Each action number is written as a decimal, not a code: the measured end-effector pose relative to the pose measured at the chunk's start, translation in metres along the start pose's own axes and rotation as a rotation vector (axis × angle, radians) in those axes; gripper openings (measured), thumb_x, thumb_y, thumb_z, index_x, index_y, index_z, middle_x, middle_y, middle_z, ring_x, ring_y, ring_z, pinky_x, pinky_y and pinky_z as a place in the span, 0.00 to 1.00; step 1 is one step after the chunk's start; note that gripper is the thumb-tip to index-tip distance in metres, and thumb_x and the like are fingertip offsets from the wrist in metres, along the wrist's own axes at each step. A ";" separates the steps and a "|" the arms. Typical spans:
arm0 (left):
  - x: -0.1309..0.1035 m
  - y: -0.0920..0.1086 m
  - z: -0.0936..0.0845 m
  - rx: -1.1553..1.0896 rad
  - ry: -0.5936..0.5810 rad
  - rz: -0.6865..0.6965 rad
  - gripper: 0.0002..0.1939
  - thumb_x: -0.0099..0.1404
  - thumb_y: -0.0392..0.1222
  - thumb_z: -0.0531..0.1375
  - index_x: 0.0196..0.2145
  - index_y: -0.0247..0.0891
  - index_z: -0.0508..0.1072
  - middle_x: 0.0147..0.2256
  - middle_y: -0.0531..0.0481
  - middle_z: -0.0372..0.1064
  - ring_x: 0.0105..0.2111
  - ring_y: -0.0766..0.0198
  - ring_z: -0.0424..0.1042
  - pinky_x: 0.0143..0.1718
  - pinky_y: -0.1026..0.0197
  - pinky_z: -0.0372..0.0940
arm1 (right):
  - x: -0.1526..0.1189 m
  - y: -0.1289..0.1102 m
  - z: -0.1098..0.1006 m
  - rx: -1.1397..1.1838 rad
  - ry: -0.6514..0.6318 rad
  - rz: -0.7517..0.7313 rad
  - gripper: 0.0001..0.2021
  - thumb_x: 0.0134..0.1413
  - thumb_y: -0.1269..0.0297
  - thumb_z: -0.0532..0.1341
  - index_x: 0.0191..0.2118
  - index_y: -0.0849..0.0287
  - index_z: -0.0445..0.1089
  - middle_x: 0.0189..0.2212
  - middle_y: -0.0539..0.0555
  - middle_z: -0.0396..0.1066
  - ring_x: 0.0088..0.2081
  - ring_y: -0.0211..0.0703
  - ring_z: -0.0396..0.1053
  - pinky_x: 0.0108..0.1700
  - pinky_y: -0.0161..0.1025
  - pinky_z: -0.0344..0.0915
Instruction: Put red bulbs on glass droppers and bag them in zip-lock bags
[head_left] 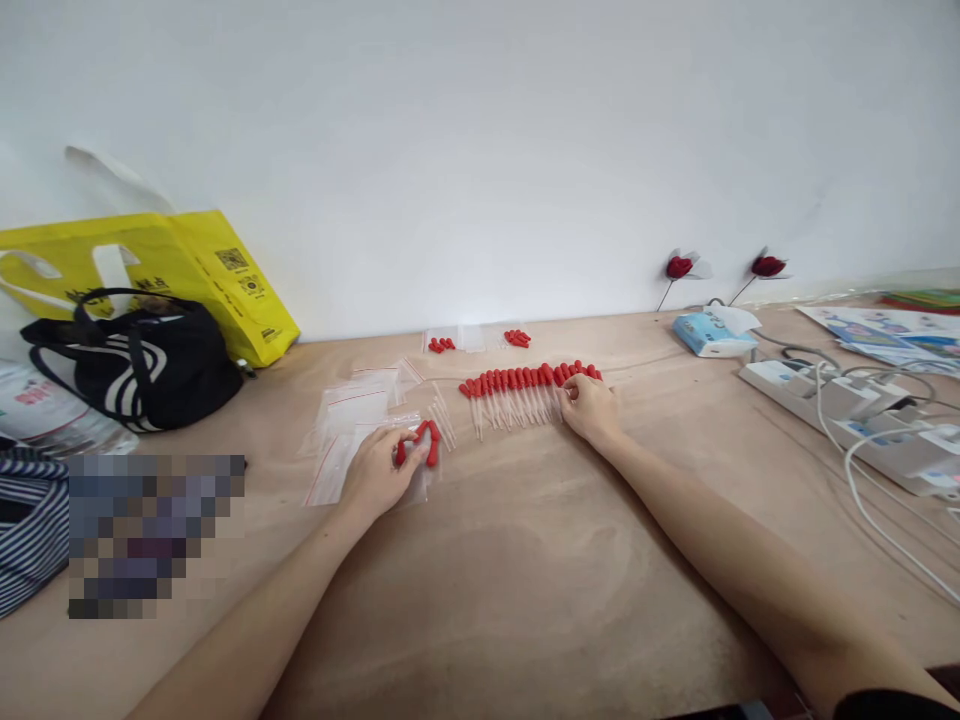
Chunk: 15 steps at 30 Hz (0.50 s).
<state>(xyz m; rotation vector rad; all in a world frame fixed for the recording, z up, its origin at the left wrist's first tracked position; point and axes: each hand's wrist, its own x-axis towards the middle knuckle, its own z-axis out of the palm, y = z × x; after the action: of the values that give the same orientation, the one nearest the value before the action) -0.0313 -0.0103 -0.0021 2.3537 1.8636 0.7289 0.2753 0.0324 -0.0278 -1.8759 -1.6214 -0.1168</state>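
A row of small red-topped sticks (517,380) with pale stems lies side by side on the wooden table. My right hand (589,405) is at the right part of this row, its fingertips pinched on the pale stems; what exactly they hold is too small to tell. On the left, my left hand (382,465) is curled beside several loose red pieces (433,445) on a clear bag, thumb and fingers around one of them. Clear zip bags (360,400) lie under and behind this hand. A few bare pale sticks (444,415) rest between the bags and the row.
Two bags with red pieces (517,338) lie near the wall. A yellow bag (240,290) and a black bag (165,360) stand at the left. Tissues (712,335), a power strip (787,385) with white cables and papers (892,330) are at the right.
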 end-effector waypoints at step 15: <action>0.022 0.002 0.006 0.086 -0.024 -0.078 0.10 0.56 0.39 0.55 0.38 0.39 0.68 0.36 0.49 0.72 0.38 0.57 0.69 0.37 0.58 0.60 | -0.037 -0.033 -0.006 0.079 -0.086 -0.419 0.08 0.51 0.63 0.54 0.27 0.59 0.67 0.25 0.51 0.70 0.32 0.39 0.62 0.36 0.38 0.43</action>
<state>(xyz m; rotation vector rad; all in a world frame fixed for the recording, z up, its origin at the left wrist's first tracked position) -0.0235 0.0114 0.0009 2.3131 2.0030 0.6222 0.2386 -0.0021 -0.0266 -1.4775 -2.0288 -0.1476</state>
